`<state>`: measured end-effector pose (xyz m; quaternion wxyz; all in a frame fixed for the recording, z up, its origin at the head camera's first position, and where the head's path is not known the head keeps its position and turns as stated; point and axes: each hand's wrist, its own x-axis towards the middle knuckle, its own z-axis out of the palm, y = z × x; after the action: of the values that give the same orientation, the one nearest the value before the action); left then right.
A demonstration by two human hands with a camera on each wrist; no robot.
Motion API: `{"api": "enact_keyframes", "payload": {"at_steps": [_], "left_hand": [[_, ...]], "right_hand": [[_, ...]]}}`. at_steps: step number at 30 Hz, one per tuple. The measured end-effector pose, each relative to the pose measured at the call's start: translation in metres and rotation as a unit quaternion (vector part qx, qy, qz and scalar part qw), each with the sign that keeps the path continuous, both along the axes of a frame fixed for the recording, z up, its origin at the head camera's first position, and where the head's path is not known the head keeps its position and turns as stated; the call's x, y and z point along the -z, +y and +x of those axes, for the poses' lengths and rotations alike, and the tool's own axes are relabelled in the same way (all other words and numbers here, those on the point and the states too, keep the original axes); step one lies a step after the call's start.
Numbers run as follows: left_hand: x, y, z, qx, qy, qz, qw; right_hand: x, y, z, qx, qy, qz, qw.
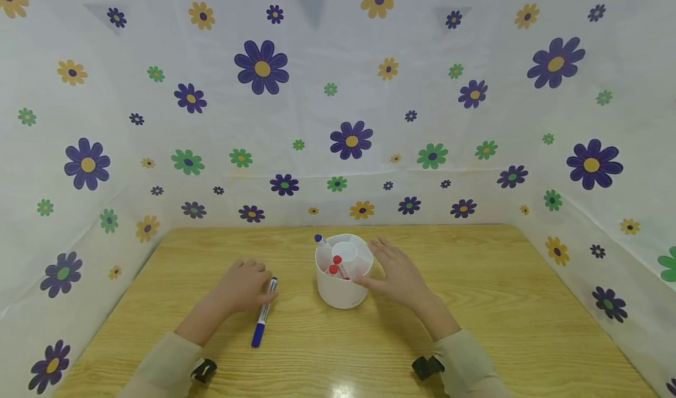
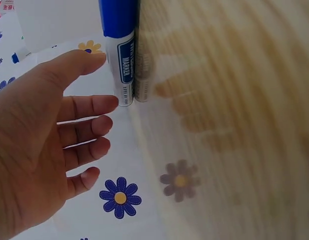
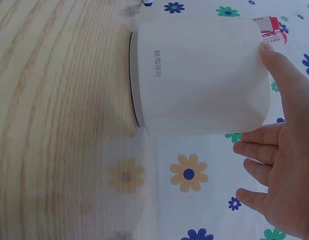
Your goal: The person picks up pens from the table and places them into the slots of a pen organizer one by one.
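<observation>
A white marker with a blue cap (image 1: 258, 332) lies on the table, its capped end toward the front. My left hand (image 1: 240, 286) is over its far end, thumb and fingers apart; in the left wrist view the fingertips are close beside the marker's barrel (image 2: 125, 65), and contact is unclear. A round white pen holder (image 1: 342, 292) stands upright to the right. My right hand (image 1: 398, 275) is at its right side, with the thumb at the rim and the other fingers loosely extended, as the right wrist view shows. Inside the holder are red-topped sticks (image 1: 337, 260) and a blue-ended pen (image 1: 319, 239).
The wooden table (image 1: 475, 304) bears the holder and marker. White cloth (image 1: 317, 116) printed with flowers walls in its back and both sides. Dark straps (image 1: 204, 370) are at both sleeve cuffs.
</observation>
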<state>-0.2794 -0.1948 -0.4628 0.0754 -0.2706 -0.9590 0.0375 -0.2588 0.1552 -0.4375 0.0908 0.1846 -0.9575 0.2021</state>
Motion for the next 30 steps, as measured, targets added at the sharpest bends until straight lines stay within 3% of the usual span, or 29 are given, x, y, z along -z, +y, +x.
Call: {"api": "enact_keyframes", "payload": {"at_steps": [6,12,24,30], "left_hand": [[0.004,0.002,-0.002,-0.028,-0.075,0.004,0.9968],[0.007,0.005,-0.004,-0.041,-0.088,0.012,0.9952],[0.003,0.009,-0.004,-0.033,-0.111,0.028,0.9929],[0.002,0.012,-0.006,-0.021,-0.083,0.042,0.9954]], "right_hand": [[0.0,0.0,0.001,0.001,-0.001,0.001,1.0],[0.002,0.0,0.0,0.001,0.002,-0.003,1.0],[0.002,0.001,-0.001,-0.001,0.01,0.003,1.0],[0.001,0.0,0.001,-0.003,0.01,0.0,1.0]]}}
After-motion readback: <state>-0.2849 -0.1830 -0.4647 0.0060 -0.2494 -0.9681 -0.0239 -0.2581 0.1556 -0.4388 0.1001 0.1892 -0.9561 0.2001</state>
